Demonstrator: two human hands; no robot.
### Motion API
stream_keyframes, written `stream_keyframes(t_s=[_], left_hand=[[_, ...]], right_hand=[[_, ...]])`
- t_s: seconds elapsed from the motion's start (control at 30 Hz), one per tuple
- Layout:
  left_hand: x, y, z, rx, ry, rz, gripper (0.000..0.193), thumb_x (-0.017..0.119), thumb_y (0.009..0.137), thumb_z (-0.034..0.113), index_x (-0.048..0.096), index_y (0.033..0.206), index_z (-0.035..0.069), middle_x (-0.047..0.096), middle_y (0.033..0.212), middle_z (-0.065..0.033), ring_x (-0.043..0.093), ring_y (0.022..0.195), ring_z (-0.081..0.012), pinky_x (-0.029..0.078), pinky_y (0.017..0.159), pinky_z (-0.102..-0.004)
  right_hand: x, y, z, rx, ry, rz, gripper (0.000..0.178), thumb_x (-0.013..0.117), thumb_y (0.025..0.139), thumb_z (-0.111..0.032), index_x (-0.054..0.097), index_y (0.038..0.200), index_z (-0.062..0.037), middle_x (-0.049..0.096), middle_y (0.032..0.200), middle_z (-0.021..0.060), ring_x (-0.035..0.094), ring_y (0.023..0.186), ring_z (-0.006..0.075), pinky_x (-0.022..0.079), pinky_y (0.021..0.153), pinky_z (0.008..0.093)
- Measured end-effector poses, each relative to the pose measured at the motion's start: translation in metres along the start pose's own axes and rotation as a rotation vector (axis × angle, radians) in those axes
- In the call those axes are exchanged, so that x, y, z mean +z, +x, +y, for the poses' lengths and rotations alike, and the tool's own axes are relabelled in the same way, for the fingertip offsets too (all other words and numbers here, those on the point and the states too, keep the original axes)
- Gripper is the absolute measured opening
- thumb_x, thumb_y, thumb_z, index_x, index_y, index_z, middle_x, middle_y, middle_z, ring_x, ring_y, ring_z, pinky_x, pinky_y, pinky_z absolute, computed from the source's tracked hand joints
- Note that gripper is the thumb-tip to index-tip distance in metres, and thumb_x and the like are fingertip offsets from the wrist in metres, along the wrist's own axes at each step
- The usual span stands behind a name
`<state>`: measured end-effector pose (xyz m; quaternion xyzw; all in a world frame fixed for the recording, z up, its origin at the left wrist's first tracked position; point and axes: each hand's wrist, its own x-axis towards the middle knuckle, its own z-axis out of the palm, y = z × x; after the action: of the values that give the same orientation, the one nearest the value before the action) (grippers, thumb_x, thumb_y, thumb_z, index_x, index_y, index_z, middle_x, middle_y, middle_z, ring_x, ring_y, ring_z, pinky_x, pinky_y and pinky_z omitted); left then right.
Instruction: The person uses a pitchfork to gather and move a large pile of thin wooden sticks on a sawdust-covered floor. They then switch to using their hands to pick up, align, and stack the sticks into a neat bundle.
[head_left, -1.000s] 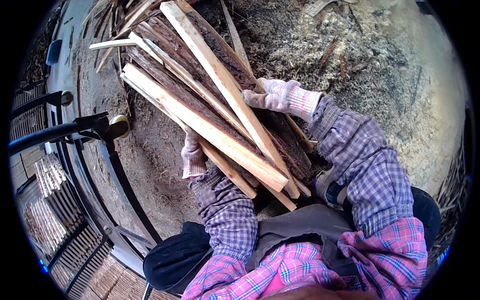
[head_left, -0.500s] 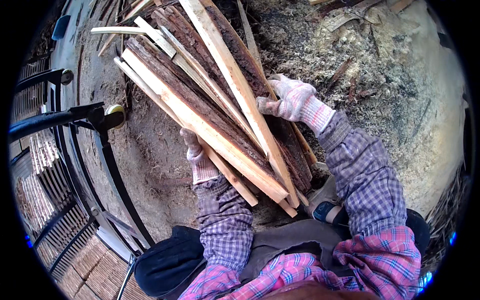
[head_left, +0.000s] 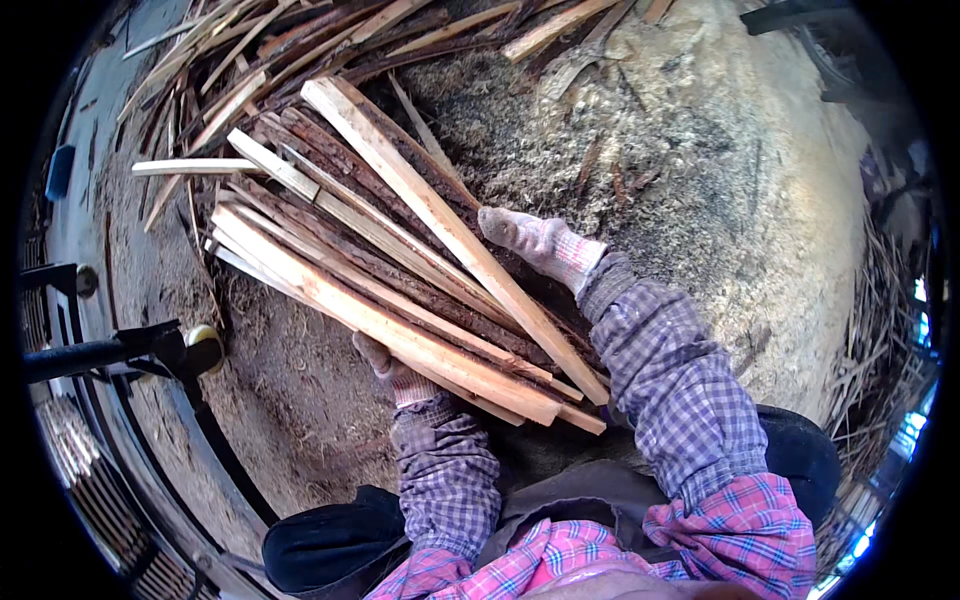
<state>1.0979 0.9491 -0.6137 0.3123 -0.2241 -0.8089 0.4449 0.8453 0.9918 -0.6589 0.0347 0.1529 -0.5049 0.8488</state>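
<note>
The left hand (head_left: 383, 363) and right hand (head_left: 530, 236) clasped a gathered wood bundle (head_left: 405, 265), no tie showing; other sticks (head_left: 380, 22) lay loose beyond.

The floor (head_left: 300, 430) is brown and earthy, strewn with crumbs and shavings; to the right spreads a broad, pale layer of sawdust (head_left: 740, 200) — darker and greyer toward its left side. A dark metal frame (head_left: 90, 357) with a yellowish roller (head_left: 207, 350) stands at left, a grey strip (head_left: 95, 130) beyond it. Bright bluish-white light (head_left: 910, 432) shows at the right rim.
</note>
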Motion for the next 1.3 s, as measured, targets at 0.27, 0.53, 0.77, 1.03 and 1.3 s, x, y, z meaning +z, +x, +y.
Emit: stream_keyframes(t_s=[0.27,0.53,0.77,1.03,1.3], left_hand=[[-0.044,-0.007,0.05,0.045,-0.172,-0.224,0.069,0.048,0.086,0.049,0.027,0.136,0.007,0.047,0.123,-0.0185,0.054,0.107,-0.0268,0.052,0.087,-0.0402],[-0.092,-0.029,0.078,0.088,-0.019,-0.04,0.068,0.047,0.086,0.048,0.027,0.136,0.007,0.046,0.124,-0.0185,0.053,0.108,-0.0272,0.051,0.088,-0.0407],[-0.087,-0.027,0.069,0.081,0.013,0.034,0.068,0.047,0.086,0.048,0.027,0.136,0.007,0.046,0.124,-0.0185,0.053,0.109,-0.0276,0.05,0.088,-0.0411],[-0.079,-0.022,0.059,0.094,0.046,0.089,0.067,0.047,0.086,0.047,0.027,0.136,0.007,0.046,0.125,-0.0185,0.052,0.109,-0.0281,0.049,0.089,-0.0416],[-0.07,-0.022,0.044,0.108,0.06,0.109,0.067,0.047,0.087,0.047,0.027,0.136,0.006,0.045,0.126,-0.0185,0.051,0.11,-0.0286,0.048,0.09,-0.0422]], right_hand=[[0.027,0.062,0.06,0.063,0.362,-0.208,0.047,0.037,0.089,-0.038,0.045,0.117,0.0,0.053,0.106,0.0143,0.056,0.081,0.0233,0.048,0.057,0.0319],[0.025,0.087,0.103,0.342,1.046,-0.452,0.052,0.038,0.087,-0.042,0.045,0.117,0.0002,0.053,0.105,0.0144,0.055,0.083,0.0243,0.048,0.059,0.0341],[0.027,0.091,0.09,0.489,1.167,-0.456,0.056,0.04,0.086,-0.046,0.045,0.116,0.0004,0.053,0.105,0.0144,0.055,0.085,0.0252,0.048,0.062,0.036],[0.029,0.077,0.075,0.627,1.296,-0.421,0.061,0.041,0.084,-0.051,0.046,0.116,0.0005,0.053,0.104,0.0144,0.054,0.087,0.0261,0.048,0.065,0.0381],[0.029,0.093,0.058,0.724,1.301,-0.397,0.065,0.042,0.082,-0.055,0.046,0.116,0.0007,0.053,0.104,0.0144,0.054,0.089,0.0271,0.048,0.067,0.0403]])
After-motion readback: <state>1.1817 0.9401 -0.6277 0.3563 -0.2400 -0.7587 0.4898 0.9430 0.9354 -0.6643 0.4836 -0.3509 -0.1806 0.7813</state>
